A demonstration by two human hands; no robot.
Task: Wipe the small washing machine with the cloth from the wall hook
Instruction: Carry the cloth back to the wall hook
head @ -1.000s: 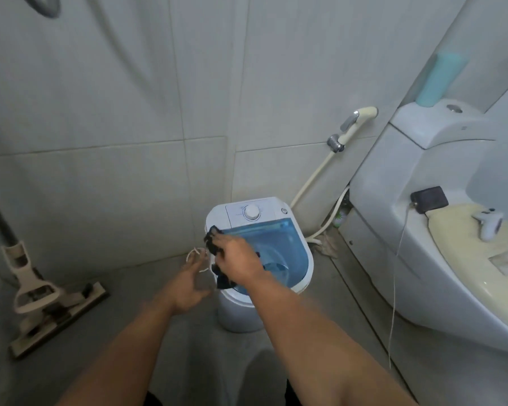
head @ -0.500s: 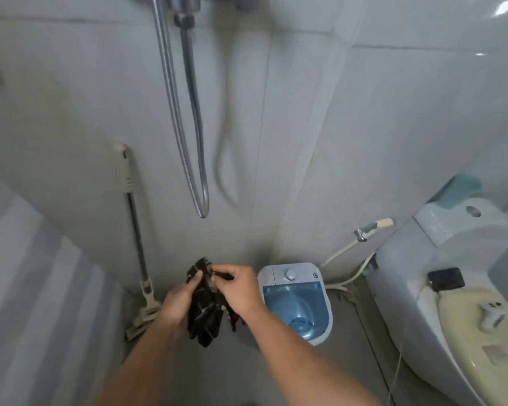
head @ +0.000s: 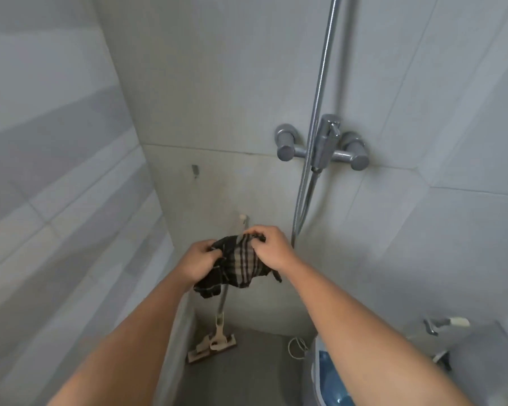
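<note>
While both hands (head: 235,259) grip the checked cloth (head: 236,266), rehanging on the wall hook (head: 195,170) seemingly comes next.

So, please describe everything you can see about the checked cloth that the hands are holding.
The cloth is dark, black or deep brown, with a pale beige check pattern. It looks like thin woven fabric, crumpled and bunched. It is held up in the air in front of the tiled wall, below the small wall hook. The left hand grips its left side, the right hand pinches its top edge. Loose corners hang down, covering part of the mop handle behind.
</note>
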